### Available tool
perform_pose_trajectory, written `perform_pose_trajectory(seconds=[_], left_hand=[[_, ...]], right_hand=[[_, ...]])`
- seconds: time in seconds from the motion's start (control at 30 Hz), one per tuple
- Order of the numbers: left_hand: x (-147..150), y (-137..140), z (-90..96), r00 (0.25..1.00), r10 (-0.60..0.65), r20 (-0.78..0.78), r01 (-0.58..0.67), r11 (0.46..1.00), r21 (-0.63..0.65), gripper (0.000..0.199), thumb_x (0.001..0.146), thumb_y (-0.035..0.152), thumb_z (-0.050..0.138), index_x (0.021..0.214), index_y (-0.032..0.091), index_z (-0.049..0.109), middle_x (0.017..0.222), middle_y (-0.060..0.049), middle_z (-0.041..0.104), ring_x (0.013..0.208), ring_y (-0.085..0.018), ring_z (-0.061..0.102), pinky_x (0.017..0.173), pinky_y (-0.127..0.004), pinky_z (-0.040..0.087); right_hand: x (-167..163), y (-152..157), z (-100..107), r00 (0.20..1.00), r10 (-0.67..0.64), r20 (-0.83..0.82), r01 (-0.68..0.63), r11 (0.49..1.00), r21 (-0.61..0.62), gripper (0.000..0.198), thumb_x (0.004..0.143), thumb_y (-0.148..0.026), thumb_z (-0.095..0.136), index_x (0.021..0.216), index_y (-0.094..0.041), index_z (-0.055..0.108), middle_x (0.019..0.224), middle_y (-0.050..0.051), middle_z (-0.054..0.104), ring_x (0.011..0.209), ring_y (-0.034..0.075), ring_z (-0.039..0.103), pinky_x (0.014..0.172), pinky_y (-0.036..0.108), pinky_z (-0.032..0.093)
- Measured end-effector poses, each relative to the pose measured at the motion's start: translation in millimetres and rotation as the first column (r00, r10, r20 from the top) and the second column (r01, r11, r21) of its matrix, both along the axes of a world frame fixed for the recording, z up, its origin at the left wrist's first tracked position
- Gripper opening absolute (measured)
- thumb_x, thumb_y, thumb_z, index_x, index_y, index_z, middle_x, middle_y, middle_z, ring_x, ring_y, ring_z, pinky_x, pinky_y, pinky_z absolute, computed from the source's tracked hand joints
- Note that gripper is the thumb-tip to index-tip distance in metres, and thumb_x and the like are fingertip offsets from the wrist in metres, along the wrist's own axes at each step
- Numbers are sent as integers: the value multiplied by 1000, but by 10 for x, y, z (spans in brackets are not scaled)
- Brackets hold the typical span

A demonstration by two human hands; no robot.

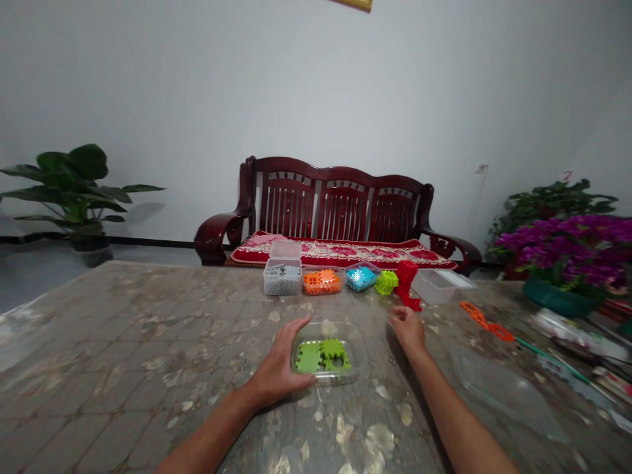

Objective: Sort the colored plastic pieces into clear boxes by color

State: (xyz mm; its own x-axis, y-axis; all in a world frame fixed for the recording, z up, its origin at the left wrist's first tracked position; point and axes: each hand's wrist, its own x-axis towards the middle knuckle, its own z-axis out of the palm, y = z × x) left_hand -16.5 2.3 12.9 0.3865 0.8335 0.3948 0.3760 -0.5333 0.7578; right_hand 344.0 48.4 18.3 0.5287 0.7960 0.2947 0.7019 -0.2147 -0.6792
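Observation:
My left hand (281, 365) is wrapped round the left side of a clear plastic container (359, 355), thumb at the near rim and fingers at the far one. Inside lie green interlocking puzzle tiles (310, 357). Over the table to the right of the container, my right hand (409, 329) has its fingers drawn together; whether anything is between them I cannot make out. Just beyond those fingers stands a red structure of joined puzzle tiles (405, 280). Beside it sits a yellow-green cube (386, 282) built of similar toothed tiles.
Along the far side stand a box of grey pieces (282, 282), a tub of orange tiles (320, 282), a tub of blue tiles (361, 278) and a clear box (434, 289). At right lie a clear lid (506, 388), orange-handled scissors (488, 322) and a pot of purple flowers (563, 296).

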Motion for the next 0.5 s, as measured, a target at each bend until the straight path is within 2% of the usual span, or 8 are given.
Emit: perform_pose_trajectory(seconds=[0.2, 0.5], left_hand=[[-5, -8, -23, 1000, 16, -4, -16, 1000, -24, 98, 59, 14, 77, 150, 24, 42, 153, -12, 48, 144, -38, 45, 123, -58, 34], [-14, 7, -129, 999, 30, -16, -30, 999, -24, 99, 57, 13, 76, 150, 28, 43, 153, -11, 48, 144, -40, 44, 123, -59, 35]], right_hand=[[61, 342, 22, 986, -145, 85, 155, 980, -127, 35, 81, -30, 66, 115, -22, 67, 107, 12, 78, 102, 27, 75, 84, 36, 56], [-5, 751, 73, 970, -214, 119, 237, 940, -247, 40, 89, -41, 65, 123, -20, 59, 112, 17, 76, 106, 29, 74, 84, 38, 56]])
